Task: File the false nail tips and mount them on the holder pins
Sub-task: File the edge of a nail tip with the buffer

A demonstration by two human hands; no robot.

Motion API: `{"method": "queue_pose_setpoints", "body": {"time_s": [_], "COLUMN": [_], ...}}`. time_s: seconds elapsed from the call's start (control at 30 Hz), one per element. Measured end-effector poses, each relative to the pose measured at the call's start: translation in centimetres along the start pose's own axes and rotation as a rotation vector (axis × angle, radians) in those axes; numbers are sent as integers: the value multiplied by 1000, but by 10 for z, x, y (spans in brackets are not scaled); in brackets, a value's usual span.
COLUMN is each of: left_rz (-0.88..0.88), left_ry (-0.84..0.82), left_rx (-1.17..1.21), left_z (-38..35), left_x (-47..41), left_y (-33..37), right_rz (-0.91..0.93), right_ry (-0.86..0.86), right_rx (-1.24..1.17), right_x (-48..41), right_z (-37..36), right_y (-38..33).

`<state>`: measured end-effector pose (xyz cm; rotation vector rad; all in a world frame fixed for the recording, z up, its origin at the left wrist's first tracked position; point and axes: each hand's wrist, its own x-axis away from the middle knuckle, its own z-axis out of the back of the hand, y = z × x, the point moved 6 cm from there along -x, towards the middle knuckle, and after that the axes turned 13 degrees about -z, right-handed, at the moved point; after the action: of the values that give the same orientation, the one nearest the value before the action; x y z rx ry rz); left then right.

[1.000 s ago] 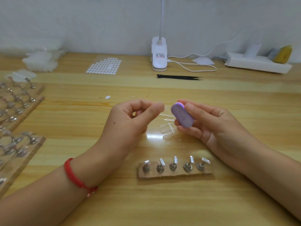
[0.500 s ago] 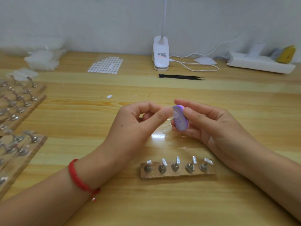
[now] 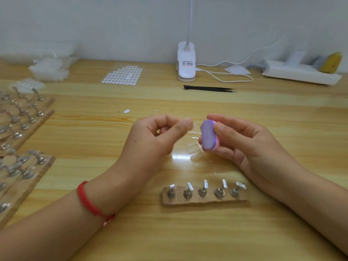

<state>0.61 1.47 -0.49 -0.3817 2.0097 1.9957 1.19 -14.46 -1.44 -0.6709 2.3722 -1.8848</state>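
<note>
The right hand (image 3: 241, 142) has its grip closed on a purple file block (image 3: 208, 135), thumb on the near side and fingers behind. The block's long axis runs from the far side of the desk (image 3: 188, 232) toward the person, the top end tipped slightly left, the purple face turned to the left hand (image 3: 160, 136) and a pink layer showing along its right edge. Just beside it, not touching, the left grip is a narrow pinch of thumb against forefinger with the other fingers curled; blur hides whether a nail tip sits in it. Loose false nail tips (image 3: 194, 151) lie on the desk below and between the two hands, fanned on their clear strip. Nearer the person, a wooden holder (image 3: 205, 199) lies crosswise, left to right, its five pins (image 3: 202, 191) standing in a row with tilted pale tabs on top. A red bracelet (image 3: 90, 202) circles the left wrist. More holders (image 3: 22, 117) sit at far left; black tweezers (image 3: 209, 88) and a clip lamp (image 3: 186, 61) lie beyond.
</note>
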Motion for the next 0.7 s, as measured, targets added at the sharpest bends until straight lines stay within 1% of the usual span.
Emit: {"method": "queue_pose_setpoints", "body": {"time_s": [0.03, 0.1, 0.13, 0.2, 0.27, 0.33, 0.4, 0.53, 0.57, 0.67, 0.7], "left_rz": [-5, -25, -35, -35, -9, 1, -11, -7, -1, 17, 20], "left_ry": [-55, -171, -197, -156, -49, -10, -33, -50, -58, -83, -77], "left_rx": [3, -22, -38, -38, -12, 1, 18, 4, 8, 16, 19], "left_z": [-4, -13, -15, -12, -5, -2, -5, -5, -5, -7, -7], "left_x": [1, 3, 4, 3, 1, 1, 1, 2, 2, 2, 2], "left_y": [1, 5, 6, 5, 3, 2, 3, 3, 3, 2, 2], "right_rz": [3, 12, 12, 2, -2, 0, 8, 20, 25, 21, 18], "right_ry": [1, -11, -22, -31, -26, -18, -10, -27, -19, 20, 21], "right_rx": [-11, 41, 76, 122, 137, 70, 19, 121, 101, -77, -96], "right_x": [0, 0, 1, 3, 3, 1, 1, 4, 3, 0, 0], "right_z": [0, -3, -4, -5, -4, -3, -1, -7, -6, 3, 4], "right_y": [0, -1, -1, 0, 0, -1, -1, 1, 0, -3, -3]}}
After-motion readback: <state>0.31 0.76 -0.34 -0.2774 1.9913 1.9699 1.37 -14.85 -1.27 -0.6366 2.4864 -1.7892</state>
